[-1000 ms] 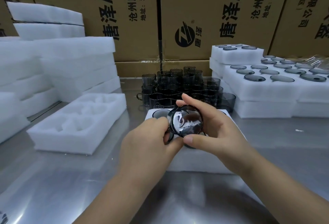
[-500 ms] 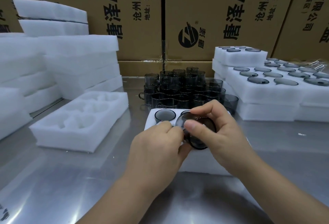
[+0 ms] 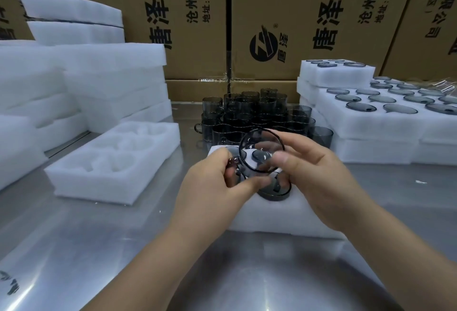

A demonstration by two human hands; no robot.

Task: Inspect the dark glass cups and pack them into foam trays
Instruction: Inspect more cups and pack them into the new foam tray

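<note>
Both hands hold one dark glass cup in front of me, its open mouth tilted toward the camera. My left hand pinches its handle side, and my right hand grips the opposite wall and base. Under the hands lies a white foam tray with at least one cup seated at its far left; the hands hide most of it. A cluster of several loose dark cups stands behind the tray.
An empty foam tray with moulded pockets lies to the left. Stacks of foam slabs rise at the far left. Filled foam trays are stacked at the right. Cardboard boxes wall off the back of the steel table.
The cup has been turned in both hands: lowered and tipped half a second ago, now raised again with its mouth facing me.
</note>
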